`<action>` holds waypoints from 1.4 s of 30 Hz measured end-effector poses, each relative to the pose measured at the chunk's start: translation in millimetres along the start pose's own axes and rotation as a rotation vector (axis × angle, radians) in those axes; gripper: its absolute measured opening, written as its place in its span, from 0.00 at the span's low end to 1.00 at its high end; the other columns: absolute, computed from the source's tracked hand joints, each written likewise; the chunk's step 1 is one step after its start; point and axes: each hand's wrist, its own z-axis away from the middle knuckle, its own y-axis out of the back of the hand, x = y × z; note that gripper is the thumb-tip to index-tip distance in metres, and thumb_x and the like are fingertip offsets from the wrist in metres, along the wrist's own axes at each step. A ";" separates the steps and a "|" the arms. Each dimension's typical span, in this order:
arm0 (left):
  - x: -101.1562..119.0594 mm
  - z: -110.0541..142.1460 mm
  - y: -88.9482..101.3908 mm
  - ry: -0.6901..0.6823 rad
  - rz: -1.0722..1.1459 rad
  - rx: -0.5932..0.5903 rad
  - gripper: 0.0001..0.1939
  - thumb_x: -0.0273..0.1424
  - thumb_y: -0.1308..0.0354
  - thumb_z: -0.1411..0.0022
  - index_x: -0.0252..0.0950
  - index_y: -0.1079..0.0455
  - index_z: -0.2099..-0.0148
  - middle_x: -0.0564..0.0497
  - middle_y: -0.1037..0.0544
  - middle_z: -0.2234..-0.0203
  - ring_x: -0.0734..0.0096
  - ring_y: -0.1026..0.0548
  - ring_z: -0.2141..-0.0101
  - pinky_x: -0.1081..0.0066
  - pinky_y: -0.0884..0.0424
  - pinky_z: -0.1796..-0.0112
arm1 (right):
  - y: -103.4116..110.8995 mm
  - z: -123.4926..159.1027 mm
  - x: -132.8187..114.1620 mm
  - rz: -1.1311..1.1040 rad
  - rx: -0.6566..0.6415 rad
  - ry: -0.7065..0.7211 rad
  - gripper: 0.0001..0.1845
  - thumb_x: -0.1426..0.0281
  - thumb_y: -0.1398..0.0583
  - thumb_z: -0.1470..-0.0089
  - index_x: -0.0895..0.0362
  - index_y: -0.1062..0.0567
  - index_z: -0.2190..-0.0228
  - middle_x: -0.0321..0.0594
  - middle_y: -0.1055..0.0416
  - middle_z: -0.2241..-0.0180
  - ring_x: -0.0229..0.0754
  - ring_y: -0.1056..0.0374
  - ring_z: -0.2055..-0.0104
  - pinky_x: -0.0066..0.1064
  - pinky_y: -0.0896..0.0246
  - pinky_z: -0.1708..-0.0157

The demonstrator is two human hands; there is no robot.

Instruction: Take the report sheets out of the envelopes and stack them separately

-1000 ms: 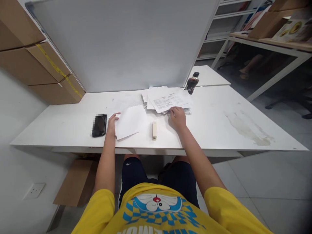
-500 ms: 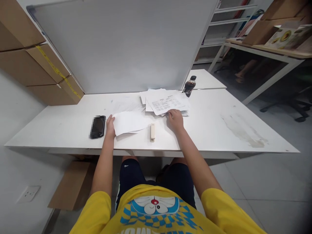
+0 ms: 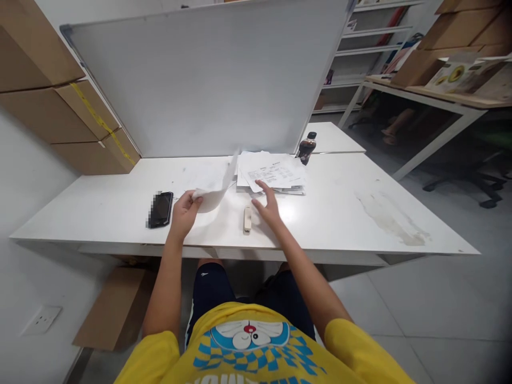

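Observation:
My left hand [image 3: 186, 213] pinches the near left edge of some white paper sheets [image 3: 216, 196], whose far side is lifted off the table and blurred. Thumb and fingers spread apart, my right hand [image 3: 267, 205] hovers with nothing in it, between the sheets and a pile of printed papers [image 3: 276, 173]. Just left of and below that hand, a cream stapler [image 3: 247, 220] lies on the white table [image 3: 332, 213]. How many sheets I hold cannot be made out.
A black phone [image 3: 161, 209] lies left of my left hand. Behind the pile stands a dark drink bottle [image 3: 306, 149]. A whiteboard [image 3: 208, 80] closes off the back, with stacked cardboard boxes [image 3: 92, 157] at left. Another person's leg [image 3: 398, 125] shows under the far table.
My left hand has raised and tilted the sheets off the table. My right hand has left the printed pile, moved left and opened.

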 end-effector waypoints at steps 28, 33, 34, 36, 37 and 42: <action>-52.5 78.9 -52.2 0.210 0.144 0.023 0.25 0.44 0.35 0.46 0.40 0.37 0.51 0.45 0.25 0.55 0.62 0.26 0.51 0.64 0.30 0.49 | 16.6 88.0 -40.6 -0.431 0.277 -0.477 0.13 0.63 0.40 0.49 0.51 0.33 0.61 0.37 0.31 0.64 0.43 0.34 0.59 0.36 0.38 0.56; -55.8 75.9 -53.8 0.344 0.170 -0.002 0.25 0.44 0.33 0.50 0.37 0.30 0.53 0.44 0.21 0.56 0.57 0.24 0.53 0.60 0.30 0.50 | 22.5 92.8 -43.5 -0.360 0.231 -0.482 0.09 0.60 0.42 0.46 0.52 0.32 0.66 0.36 0.32 0.67 0.42 0.35 0.62 0.35 0.38 0.57; -53.1 75.4 -51.6 0.376 0.154 0.009 0.25 0.45 0.33 0.51 0.36 0.29 0.55 0.43 0.20 0.58 0.56 0.23 0.55 0.58 0.29 0.51 | 23.8 93.6 -45.7 -0.358 0.236 -0.482 0.10 0.59 0.42 0.46 0.52 0.31 0.66 0.36 0.31 0.67 0.43 0.34 0.62 0.36 0.38 0.57; -43.6 75.4 -45.2 0.361 0.113 -0.002 0.22 0.46 0.34 0.50 0.35 0.27 0.59 0.44 0.20 0.62 0.54 0.23 0.56 0.56 0.29 0.51 | 28.2 96.1 -51.1 -0.351 0.236 -0.476 0.11 0.58 0.41 0.46 0.52 0.30 0.66 0.37 0.30 0.68 0.45 0.33 0.62 0.38 0.37 0.56; -37.2 76.2 -41.1 0.304 0.096 -0.034 0.20 0.46 0.35 0.48 0.36 0.26 0.62 0.44 0.20 0.62 0.53 0.23 0.55 0.55 0.30 0.50 | 31.7 97.8 -54.4 -0.352 0.234 -0.453 0.11 0.57 0.41 0.45 0.52 0.29 0.67 0.39 0.29 0.68 0.46 0.32 0.61 0.40 0.37 0.56; -8.0 87.8 -23.4 0.002 -0.048 -0.209 0.11 0.42 0.35 0.45 0.40 0.25 0.68 0.45 0.27 0.45 0.51 0.39 0.37 0.56 0.38 0.41 | 57.3 109.1 -72.7 -0.224 0.259 -0.273 0.10 0.57 0.37 0.48 0.50 0.23 0.68 0.43 0.32 0.49 0.52 0.36 0.45 0.45 0.41 0.44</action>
